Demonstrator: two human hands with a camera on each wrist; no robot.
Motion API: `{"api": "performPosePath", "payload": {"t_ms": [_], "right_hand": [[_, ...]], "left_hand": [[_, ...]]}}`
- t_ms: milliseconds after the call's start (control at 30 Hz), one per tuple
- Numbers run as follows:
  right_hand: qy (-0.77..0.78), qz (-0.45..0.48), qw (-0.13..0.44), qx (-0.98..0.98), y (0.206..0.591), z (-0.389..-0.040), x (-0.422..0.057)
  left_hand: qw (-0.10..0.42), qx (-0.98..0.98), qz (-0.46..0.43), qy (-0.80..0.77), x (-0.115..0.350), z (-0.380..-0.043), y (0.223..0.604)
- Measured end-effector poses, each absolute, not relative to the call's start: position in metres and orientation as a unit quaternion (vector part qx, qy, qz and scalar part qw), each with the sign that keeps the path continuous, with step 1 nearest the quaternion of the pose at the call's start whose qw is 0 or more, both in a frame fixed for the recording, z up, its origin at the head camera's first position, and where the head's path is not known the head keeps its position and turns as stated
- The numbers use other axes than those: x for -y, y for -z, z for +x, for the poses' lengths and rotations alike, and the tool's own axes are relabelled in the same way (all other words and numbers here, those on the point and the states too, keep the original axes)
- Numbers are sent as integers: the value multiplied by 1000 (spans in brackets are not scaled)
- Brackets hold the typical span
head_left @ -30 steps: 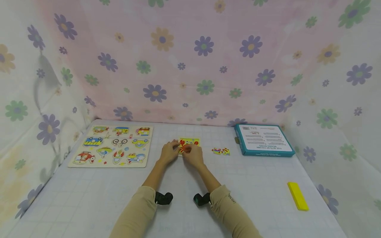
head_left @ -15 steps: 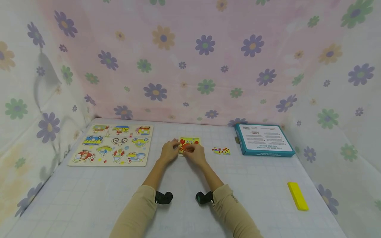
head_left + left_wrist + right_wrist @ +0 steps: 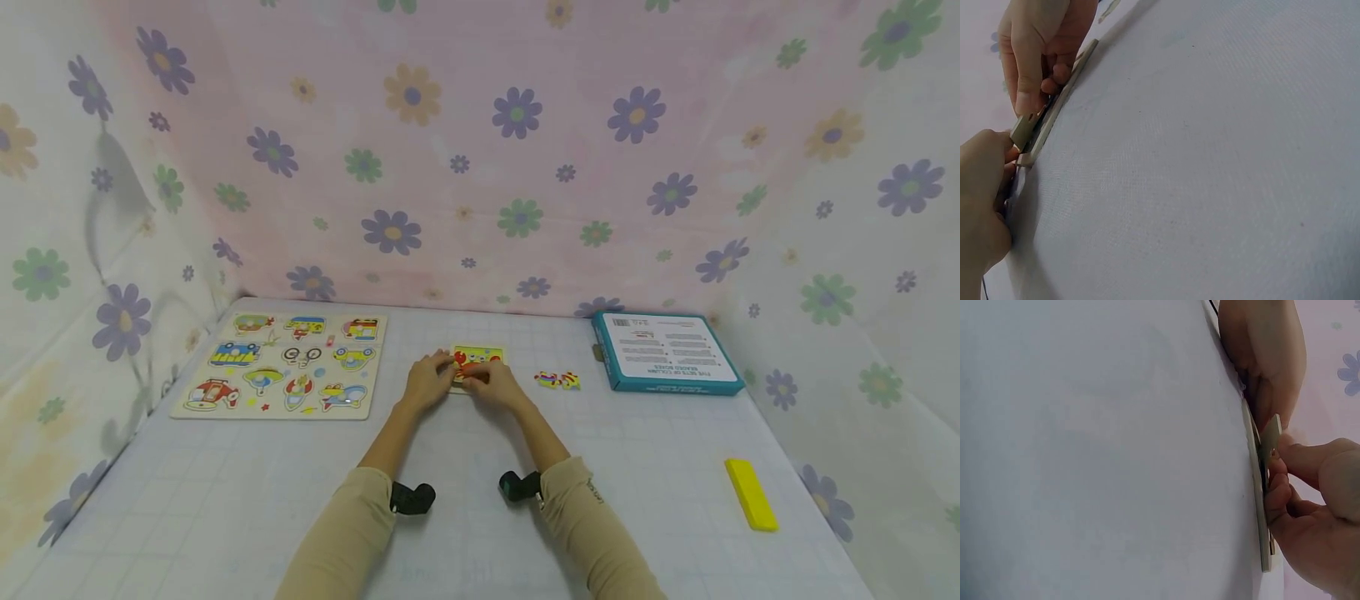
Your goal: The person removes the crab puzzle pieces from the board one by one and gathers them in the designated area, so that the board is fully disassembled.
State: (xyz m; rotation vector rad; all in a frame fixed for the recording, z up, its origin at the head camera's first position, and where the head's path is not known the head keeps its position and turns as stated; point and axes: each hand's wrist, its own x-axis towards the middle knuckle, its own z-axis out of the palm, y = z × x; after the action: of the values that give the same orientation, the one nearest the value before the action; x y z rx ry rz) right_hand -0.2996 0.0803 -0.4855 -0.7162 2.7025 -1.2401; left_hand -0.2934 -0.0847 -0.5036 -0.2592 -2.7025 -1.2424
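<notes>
A small crab jigsaw board [image 3: 480, 353], yellow and red, lies on the table between both hands. My left hand [image 3: 429, 381] grips the board at its left edge. A puzzle piece [image 3: 1270, 439], tilted up from the board, is pinched by the thumb and fingers of my right hand [image 3: 498, 387]. In the left wrist view the same tilted piece [image 3: 1022, 132] stands between the two hands, close to the left fingers. The piece's printed side is mostly hidden by the right hand. Loose yellow puzzle pieces [image 3: 557, 381] lie to the right of the board.
A large wooden vehicle puzzle board [image 3: 273, 403] lies at the left. At the back right is a teal box [image 3: 667, 354] with a white label. A yellow block [image 3: 751, 495] lies near the right edge. Flowered cloth walls [image 3: 465, 192] enclose the table.
My right hand has shifted slightly right and its wrist has swung outward, while the piece at its fingertips tilts over the board. My left hand stays at the board's left edge.
</notes>
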Motion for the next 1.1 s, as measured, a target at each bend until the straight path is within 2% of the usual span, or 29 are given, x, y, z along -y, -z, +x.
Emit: {"api": "performPosePath", "payload": {"t_ms": [267, 433, 667, 900, 1100], "right_hand": [[413, -231, 19, -881, 490, -301, -80], [443, -213, -5, -871, 493, -301, -78], [573, -166, 32, -802, 496, -302, -76], [532, -162, 56, -830, 491, -299, -82], [521, -171, 58, -834, 490, -298, -86]], "left_hand": [[99, 897, -102, 418, 88, -294, 505], [94, 899, -102, 415, 90, -294, 506], [86, 907, -108, 398, 90, -296, 507], [65, 914, -106, 385, 88, -296, 506], [76, 916, -125, 374, 88, -298, 507]]}}
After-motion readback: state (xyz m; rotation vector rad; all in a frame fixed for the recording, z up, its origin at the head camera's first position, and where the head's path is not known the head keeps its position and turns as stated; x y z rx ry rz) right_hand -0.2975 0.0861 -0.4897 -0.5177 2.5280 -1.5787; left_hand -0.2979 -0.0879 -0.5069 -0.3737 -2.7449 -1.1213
